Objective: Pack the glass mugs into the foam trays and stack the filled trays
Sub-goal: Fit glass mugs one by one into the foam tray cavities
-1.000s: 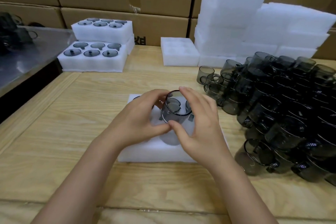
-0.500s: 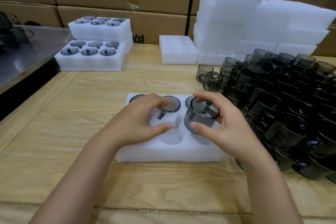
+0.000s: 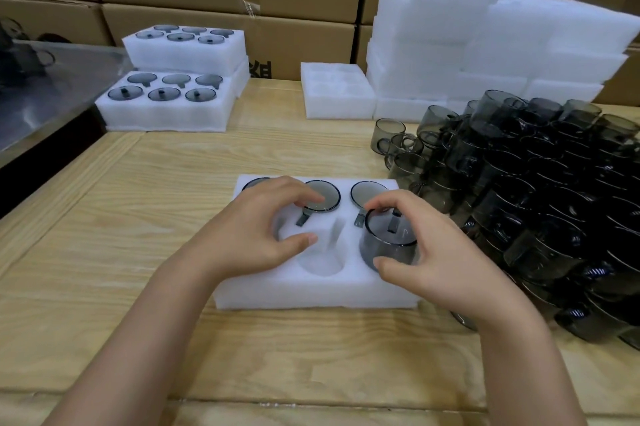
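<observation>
Lowering into the near-right pocket of the foam tray (image 3: 311, 294) at centre frame, the glass mug (image 3: 388, 245) has moved rightward from above the middle pocket, where both hands held it a second ago, and now sits partly sunk in the foam. Right hand (image 3: 446, 252): grip clamped on the mug, fingers at the rim, thumb on the wall. Left hand (image 3: 256, 235): grip apart and empty, resting on the tray and no longer on the mug. Back row shows three seated mugs; the near-middle pocket (image 3: 323, 256) stands vacant; the near-left is hidden. Judgement: seating incomplete, tray not ready for stacking on the filled trays (image 3: 173, 93) at upper left. Loose mugs (image 3: 536, 190) remain piled on the tabletop (image 3: 121, 218) at right
</observation>
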